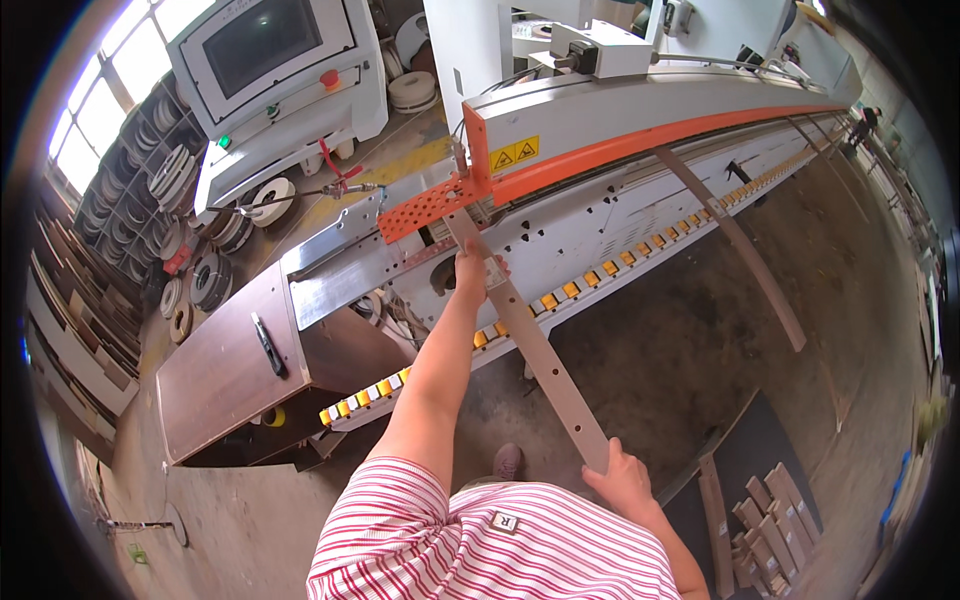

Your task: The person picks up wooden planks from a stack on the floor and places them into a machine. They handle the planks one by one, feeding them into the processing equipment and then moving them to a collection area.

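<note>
Drilled grey-brown strip (548, 362) runs aslant from just above the middle of the view down toward 5 o'clock, its far end at the orange perforated guard (412, 214) of what looks like an edge-banding machine (600, 222). Whether that end touches the guard or sits just beneath it, I cannot tell. Both grips are closed on the strip: the left hand (472, 268) wraps it near the guard, and the right hand (622, 476) clasps the near end at 5 o'clock.

For steady handling, I would let the left grip set the line and the right carry the tail level, both pressing evenly so the long piece neither twists nor sags. The left fingers sit near the guard, so keeping them back from its edge seems wise.

Mind the rail of yellow pads (571, 290), which crosses under the strip from 8 to 2 o'clock; contact there is unclear. A second strip (742, 246) juts off the machine toward 3 o'clock, limiting swings that way. Between the two strips lies the roomiest stretch of concrete floor (660, 345). Short offcuts (775, 535) lie at 4 o'clock, while the brown bench (215, 375), bearing a black utility knife (267, 345), bounds the 8 o'clock side.
</note>
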A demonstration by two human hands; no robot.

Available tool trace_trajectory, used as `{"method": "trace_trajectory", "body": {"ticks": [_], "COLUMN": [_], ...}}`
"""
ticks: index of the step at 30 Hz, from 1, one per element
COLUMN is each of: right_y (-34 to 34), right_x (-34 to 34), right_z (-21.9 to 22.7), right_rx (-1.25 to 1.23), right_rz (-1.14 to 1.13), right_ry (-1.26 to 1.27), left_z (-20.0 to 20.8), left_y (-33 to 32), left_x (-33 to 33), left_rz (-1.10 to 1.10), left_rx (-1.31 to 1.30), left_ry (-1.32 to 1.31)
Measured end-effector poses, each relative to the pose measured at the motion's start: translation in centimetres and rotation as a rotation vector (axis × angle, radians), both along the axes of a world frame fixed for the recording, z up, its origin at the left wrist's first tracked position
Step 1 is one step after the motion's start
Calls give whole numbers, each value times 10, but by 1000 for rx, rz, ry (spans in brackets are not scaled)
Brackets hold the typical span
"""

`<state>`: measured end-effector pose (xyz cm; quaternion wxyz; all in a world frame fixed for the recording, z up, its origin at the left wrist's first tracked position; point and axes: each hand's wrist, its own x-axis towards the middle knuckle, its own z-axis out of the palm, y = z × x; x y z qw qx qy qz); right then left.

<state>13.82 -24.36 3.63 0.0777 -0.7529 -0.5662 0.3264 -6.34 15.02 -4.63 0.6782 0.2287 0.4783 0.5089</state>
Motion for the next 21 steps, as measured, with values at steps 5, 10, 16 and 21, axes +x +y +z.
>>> {"method": "trace_trajectory", "body": {"ticks": [5, 10, 16, 21], "right_y": [8, 14, 26, 40], "right_x": [8, 23, 61, 104], "right_z": [4, 4, -1, 3], "right_rx": [-86, -83, -25, 45], "right_rz": [13, 15, -10, -28], "right_ry": [36, 66, 32, -6], "left_z": [4, 2, 1, -30], "left_y": [0, 6, 22, 54], "left_x": [5, 17, 60, 107], "left_rz": [34, 18, 49, 39], "left_rx": [-51, -38, -64, -63], "left_ry": [102, 45, 48, 28]}}
